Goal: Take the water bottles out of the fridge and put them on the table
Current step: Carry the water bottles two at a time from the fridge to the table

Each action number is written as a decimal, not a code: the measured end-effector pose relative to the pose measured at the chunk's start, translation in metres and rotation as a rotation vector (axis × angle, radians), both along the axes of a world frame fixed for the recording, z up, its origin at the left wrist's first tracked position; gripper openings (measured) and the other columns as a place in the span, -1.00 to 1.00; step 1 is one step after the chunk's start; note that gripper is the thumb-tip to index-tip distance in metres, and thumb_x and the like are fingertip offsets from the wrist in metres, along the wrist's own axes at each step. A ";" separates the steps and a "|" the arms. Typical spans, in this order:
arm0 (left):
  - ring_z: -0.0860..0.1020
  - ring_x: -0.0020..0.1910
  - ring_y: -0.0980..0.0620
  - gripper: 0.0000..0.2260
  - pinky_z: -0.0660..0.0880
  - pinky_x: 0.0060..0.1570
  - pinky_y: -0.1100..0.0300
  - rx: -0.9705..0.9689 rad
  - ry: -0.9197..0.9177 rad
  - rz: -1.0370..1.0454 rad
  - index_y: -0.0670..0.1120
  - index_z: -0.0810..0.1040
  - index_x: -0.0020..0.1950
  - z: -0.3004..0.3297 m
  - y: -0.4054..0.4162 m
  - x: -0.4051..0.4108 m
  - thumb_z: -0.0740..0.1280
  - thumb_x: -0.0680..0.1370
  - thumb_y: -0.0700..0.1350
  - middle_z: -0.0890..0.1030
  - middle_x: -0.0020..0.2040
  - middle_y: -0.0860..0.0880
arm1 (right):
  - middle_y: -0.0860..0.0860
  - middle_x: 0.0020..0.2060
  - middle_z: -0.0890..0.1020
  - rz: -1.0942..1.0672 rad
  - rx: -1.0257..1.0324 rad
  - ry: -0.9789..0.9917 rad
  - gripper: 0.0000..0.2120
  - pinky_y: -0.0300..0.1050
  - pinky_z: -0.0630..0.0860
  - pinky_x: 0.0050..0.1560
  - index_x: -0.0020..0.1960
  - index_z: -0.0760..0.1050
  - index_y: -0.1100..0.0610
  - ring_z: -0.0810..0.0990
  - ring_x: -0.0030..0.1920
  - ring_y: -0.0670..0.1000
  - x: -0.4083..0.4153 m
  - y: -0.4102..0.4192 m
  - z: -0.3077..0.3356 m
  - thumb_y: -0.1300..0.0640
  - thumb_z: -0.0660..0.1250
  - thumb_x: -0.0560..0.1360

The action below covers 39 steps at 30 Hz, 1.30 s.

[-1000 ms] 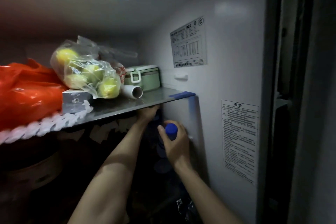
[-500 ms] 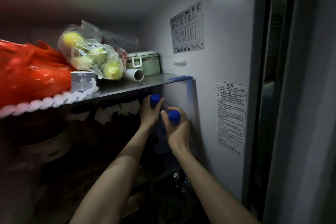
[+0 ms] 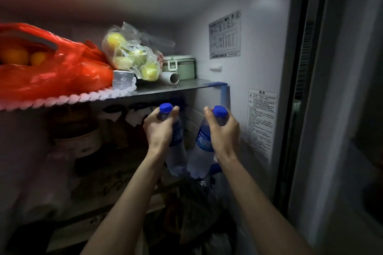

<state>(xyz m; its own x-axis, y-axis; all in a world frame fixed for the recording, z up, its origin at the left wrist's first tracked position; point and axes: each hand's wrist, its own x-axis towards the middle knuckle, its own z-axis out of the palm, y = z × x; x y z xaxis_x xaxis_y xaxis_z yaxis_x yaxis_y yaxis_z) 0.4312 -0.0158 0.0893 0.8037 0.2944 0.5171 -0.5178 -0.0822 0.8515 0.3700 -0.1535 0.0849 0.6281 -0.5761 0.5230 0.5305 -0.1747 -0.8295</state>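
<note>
Two clear water bottles with blue caps and blue labels hang in the air just below the upper fridge shelf (image 3: 186, 86). My left hand (image 3: 159, 128) grips the neck of the left bottle (image 3: 177, 151). My right hand (image 3: 224, 132) grips the neck of the right bottle (image 3: 202, 151). Both bottles tilt slightly, and their bases nearly touch. Another blue cap (image 3: 215, 168) shows behind the right bottle, low on the dark lower shelf.
On the upper shelf lie a red bag of oranges (image 3: 51, 68), a clear bag of yellow-green fruit (image 3: 132, 56), a green lidded box (image 3: 180, 66) and a white tube (image 3: 171, 77). The fridge's right wall (image 3: 259, 64) carries labels. Dark jars and bags fill the lower shelves.
Both hands have pulled their bottles out from under the shelf toward me and a little apart. The bottles' bodies and labels now show; before only the caps did.
</note>
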 end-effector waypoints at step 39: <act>0.67 -0.15 0.16 -0.94 0.60 -0.08 0.18 -0.191 0.112 0.489 0.02 0.64 -0.13 0.001 0.049 -0.700 0.50 0.46 -0.07 0.71 -0.14 0.03 | 0.07 -0.22 0.71 1.018 -0.335 0.064 -0.77 0.02 0.59 -0.01 -0.11 0.62 0.14 0.69 -0.15 0.03 -0.550 0.049 0.014 -0.04 0.46 0.48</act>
